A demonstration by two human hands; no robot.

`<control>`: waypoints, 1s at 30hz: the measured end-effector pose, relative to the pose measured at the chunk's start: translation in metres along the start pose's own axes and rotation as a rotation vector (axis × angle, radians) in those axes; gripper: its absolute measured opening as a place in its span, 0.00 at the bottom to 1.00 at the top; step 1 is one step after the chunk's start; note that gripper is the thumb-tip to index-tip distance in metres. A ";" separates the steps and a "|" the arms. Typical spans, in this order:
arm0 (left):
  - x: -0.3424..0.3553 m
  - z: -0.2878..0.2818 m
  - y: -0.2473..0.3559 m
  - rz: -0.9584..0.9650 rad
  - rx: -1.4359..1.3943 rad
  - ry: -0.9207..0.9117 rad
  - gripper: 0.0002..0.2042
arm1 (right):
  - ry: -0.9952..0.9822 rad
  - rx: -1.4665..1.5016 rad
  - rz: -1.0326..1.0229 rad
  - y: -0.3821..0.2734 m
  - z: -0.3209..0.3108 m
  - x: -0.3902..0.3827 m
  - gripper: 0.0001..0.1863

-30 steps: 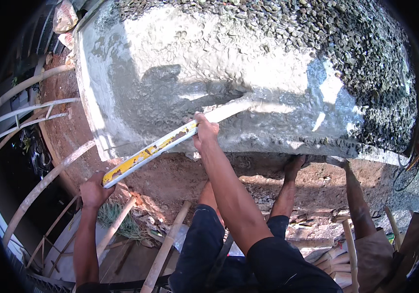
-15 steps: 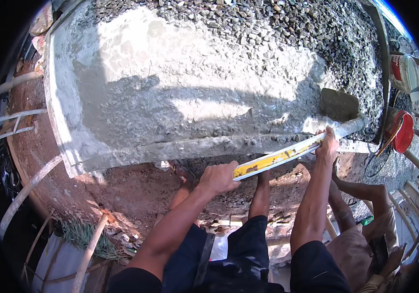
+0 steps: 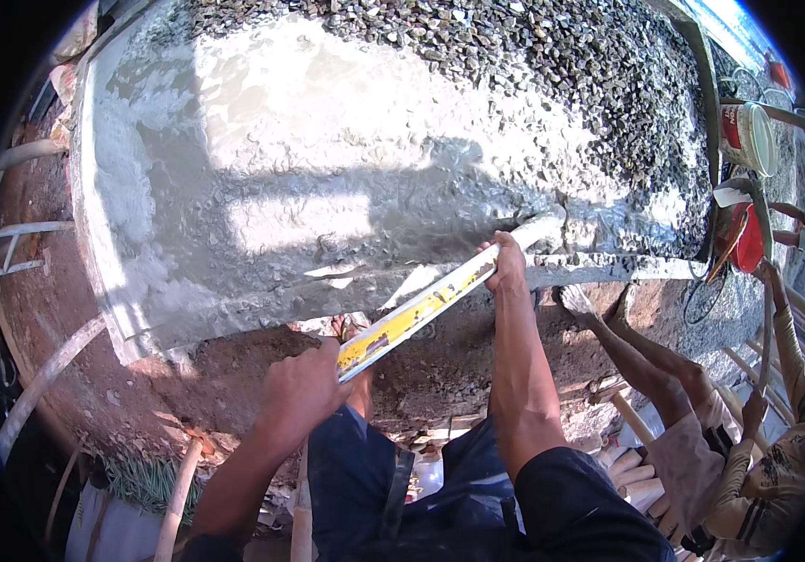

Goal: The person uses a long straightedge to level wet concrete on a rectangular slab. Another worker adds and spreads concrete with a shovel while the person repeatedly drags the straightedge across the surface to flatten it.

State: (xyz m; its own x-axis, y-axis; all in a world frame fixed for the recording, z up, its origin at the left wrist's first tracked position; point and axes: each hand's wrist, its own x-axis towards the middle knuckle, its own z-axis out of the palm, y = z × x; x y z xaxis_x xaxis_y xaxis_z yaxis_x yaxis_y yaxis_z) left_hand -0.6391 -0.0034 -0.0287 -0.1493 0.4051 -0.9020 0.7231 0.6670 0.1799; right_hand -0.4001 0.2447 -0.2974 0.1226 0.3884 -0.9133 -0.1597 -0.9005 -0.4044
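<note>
1. The handle [image 3: 418,313], white and yellow, slants from the person's lap, up to the right, across the tray's near edge [image 3: 632,268]. Its far stretch is grey and reaches over the wet mix [image 3: 295,225]; what its tip meets cannot be made out.
2. The right hand [image 3: 507,259] is wrapped around the handle toward that far stretch, by the near edge. I would guide with it and watch the knuckles against the edge.
3. The left hand [image 3: 304,382] grasps the lower end, well apart from the right. That wide spacing should give good leverage; pushing and pulling suit this hand best.
4. The mix looks thick and wet, so short, level strokes should cost less effort than deep ones.
5. Gravel [image 3: 552,56] lies loose toward the far right of the tray; it would likely jolt the handle, so a firm grip matters there.
6. A co-worker's foot [image 3: 577,302] is on the ground just beyond the near edge, right of the right hand. Keep wide swings clear of it, and of the red bucket [image 3: 749,242] near the tray's right end.
</note>
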 end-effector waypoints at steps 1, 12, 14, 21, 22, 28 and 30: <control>-0.017 -0.005 -0.016 -0.015 -0.002 0.034 0.26 | 0.005 0.060 -0.003 0.023 0.017 -0.015 0.09; -0.225 0.017 -0.232 -0.290 0.020 0.385 0.17 | -0.282 0.204 0.088 0.191 0.148 -0.267 0.12; -0.277 0.027 -0.246 -0.305 0.060 0.510 0.16 | -0.310 0.235 0.176 0.218 0.155 -0.317 0.20; -0.258 0.009 -0.241 -0.411 0.236 0.602 0.16 | -0.317 0.093 0.469 0.256 0.237 -0.275 0.23; -0.235 -0.004 -0.238 -0.467 0.248 0.539 0.16 | -0.233 0.070 0.455 0.251 0.248 -0.249 0.26; -0.135 -0.073 -0.179 -0.404 0.307 0.417 0.20 | -0.369 0.196 0.356 0.174 0.214 -0.147 0.10; -0.109 -0.082 -0.154 -0.391 0.281 0.376 0.20 | -0.343 0.153 0.334 0.138 0.194 -0.127 0.09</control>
State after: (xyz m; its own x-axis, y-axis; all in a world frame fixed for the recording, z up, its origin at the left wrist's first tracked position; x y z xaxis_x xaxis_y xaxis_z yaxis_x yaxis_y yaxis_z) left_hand -0.7891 -0.0989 0.0742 -0.6309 0.3905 -0.6704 0.7089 0.6414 -0.2934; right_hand -0.6280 0.1085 -0.2464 -0.2850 0.1487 -0.9469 -0.2802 -0.9577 -0.0661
